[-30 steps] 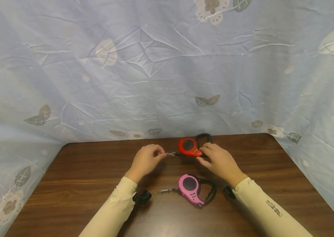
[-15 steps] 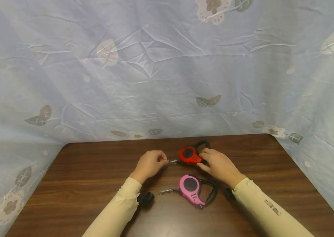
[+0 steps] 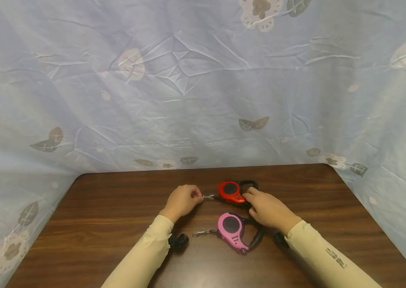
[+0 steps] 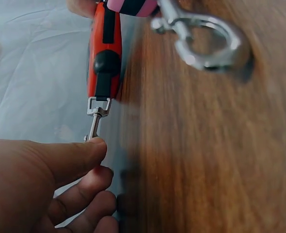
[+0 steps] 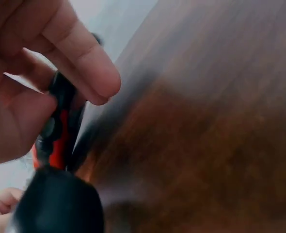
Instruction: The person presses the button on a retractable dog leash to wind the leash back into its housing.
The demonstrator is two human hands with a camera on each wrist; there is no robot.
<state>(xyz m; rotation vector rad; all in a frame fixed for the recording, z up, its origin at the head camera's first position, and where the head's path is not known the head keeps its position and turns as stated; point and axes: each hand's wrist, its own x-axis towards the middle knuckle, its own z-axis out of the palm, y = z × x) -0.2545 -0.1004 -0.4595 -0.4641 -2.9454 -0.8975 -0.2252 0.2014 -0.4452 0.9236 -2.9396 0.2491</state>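
Observation:
Near the table's far side lies a red retractable leash (image 3: 230, 188) with a black loop handle. My left hand (image 3: 182, 202) pinches its small metal snap hook (image 4: 95, 127) between thumb and fingers, and the hook points left, in line with the leash body. At the leash's lower right, my right hand (image 3: 271, 210) holds it by thumb and index finger where body and handle meet; the other fingers stretch past it in the right wrist view. Closer to me lies a pink retractable leash (image 3: 230, 226), its own silver snap hook (image 3: 201, 233) pointing left.
The brown wooden table (image 3: 116, 224) has a pale patterned curtain (image 3: 188, 100) around its back and sides. Black wrist cameras (image 3: 178, 242) are strapped to both arms. The right forearm passes close to the pink leash's handle.
The red leash has come toward me with both hands, moving nearer the pink one. Over the last half second its handle has lowered and the right hand has shifted slightly down and right.

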